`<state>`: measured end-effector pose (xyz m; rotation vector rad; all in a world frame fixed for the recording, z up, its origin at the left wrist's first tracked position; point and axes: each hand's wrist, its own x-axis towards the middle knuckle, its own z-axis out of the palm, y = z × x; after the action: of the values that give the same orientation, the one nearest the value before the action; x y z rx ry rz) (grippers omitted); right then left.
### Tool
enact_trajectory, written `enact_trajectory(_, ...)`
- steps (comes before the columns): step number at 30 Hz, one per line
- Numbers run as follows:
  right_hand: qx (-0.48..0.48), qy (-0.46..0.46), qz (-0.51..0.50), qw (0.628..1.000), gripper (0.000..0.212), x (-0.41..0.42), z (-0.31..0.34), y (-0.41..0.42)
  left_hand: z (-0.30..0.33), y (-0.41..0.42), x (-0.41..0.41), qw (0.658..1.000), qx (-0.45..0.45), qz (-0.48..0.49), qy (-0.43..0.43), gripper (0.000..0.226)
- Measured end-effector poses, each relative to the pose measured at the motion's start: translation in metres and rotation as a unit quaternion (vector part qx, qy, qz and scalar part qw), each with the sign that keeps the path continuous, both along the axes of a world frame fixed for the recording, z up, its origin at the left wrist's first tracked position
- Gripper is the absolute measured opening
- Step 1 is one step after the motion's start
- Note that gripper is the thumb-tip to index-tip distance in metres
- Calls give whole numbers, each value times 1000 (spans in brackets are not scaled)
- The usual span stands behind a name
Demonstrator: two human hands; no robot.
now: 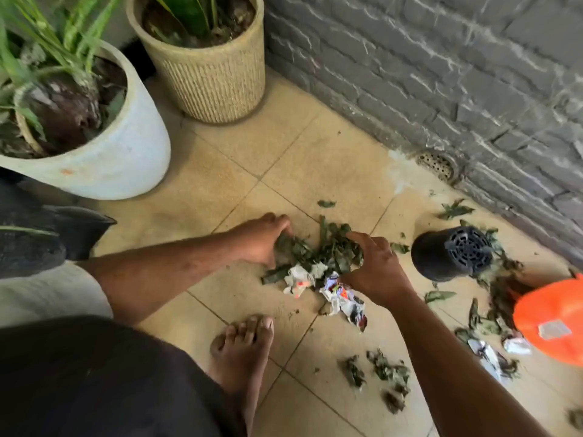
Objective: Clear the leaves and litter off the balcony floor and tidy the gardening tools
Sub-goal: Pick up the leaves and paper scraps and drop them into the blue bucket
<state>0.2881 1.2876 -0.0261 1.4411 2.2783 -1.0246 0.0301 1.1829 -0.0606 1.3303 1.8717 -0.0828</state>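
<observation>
Both hands were down on the floor (220,171), cupping one pile (325,250) of leaves from either side. To do this scoop well, the call was to press the palms inward and low, sweeping under the heap so the crumpled papers (344,298) at its near edge came up with it rather than spilling out. The left hand (265,241) sat on the pile's left flank, fingers curled down into the leaves, gripping them. The right hand (372,266) closed in from the right, fingers bent over the heap's top and thumb near the papers, pinching leaves. Neither hand had lifted anything clear of the tiles. More leaves (388,373) lay scattered nearer the person, well apart from the pile, and a further mess sat round the tipped black pot (448,257) and the orange tub (555,320) to the right. Plenty of floor was left to clear, by the look of it.
</observation>
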Motion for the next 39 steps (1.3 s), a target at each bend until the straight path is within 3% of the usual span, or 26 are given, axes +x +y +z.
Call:
enact_trajectory(4,27,-66,48,996,132,6,-6,-22,-3,-8,0,985,19,-151,83,156)
enact_trajectory(7,33,-102,82,991,145,-7,-13,-23,1,0,-8,967,62,-238,65,161)
enact_trajectory(8,41,-113,94,988,146,-9,-16,-22,4,-2,-4,953,76,-286,70,158)
enact_trajectory(10,50,-134,114,983,147,-10,-20,-20,-8,-27,26,958,49,-271,78,135)
enact_trajectory(11,55,-145,126,980,146,-10,-22,-19,-21,-55,46,977,76,-187,76,102)
enact_trajectory(12,59,-154,134,977,145,-9,-25,-20,-40,-101,77,969,84,-212,93,67)
enact_trajectory(13,67,-158,140,975,142,-8,-28,-20,-52,-131,102,973,82,-186,106,49)
enact_trajectory(15,90,-147,139,975,131,-5,-35,-23,-36,-127,112,948,32,-279,147,37)
enact_trajectory(17,108,-130,130,977,114,-4,-41,-25,-1,-43,48,899,214,-347,159,54)
enact_trajectory(18,114,-124,122,978,105,-3,-43,-26,5,-22,35,905,198,-360,110,62)
enact_trajectory(20,120,-110,105,981,88,0,-49,-26,-7,-8,16,872,182,-438,122,72)
enact_trajectory(24,107,-47,69,991,48,5,-59,-28,-31,-19,10,882,179,-429,80,66)
enact_trajectory(28,89,4,22,996,24,6,-65,-32,-44,-25,4,936,192,-294,11,43)
enact_trajectory(30,22,46,-79,996,18,7,-63,-30,-48,-30,7,961,181,-205,-36,36)
enact_trajectory(31,-40,87,-162,982,16,6,-61,-28,-43,-29,9,971,175,-150,-57,31)
enact_trajectory(33,-152,155,-323,921,23,3,-51,-25,-39,-22,7,983,138,-26,-116,25)
enact_trajectory(36,-226,189,-412,862,24,-1,-33,-17,-28,-18,18,967,83,131,-204,24)
enact_trajectory(39,-258,201,-444,834,25,-5,-20,-13,2,-2,18,904,73,307,-289,26)
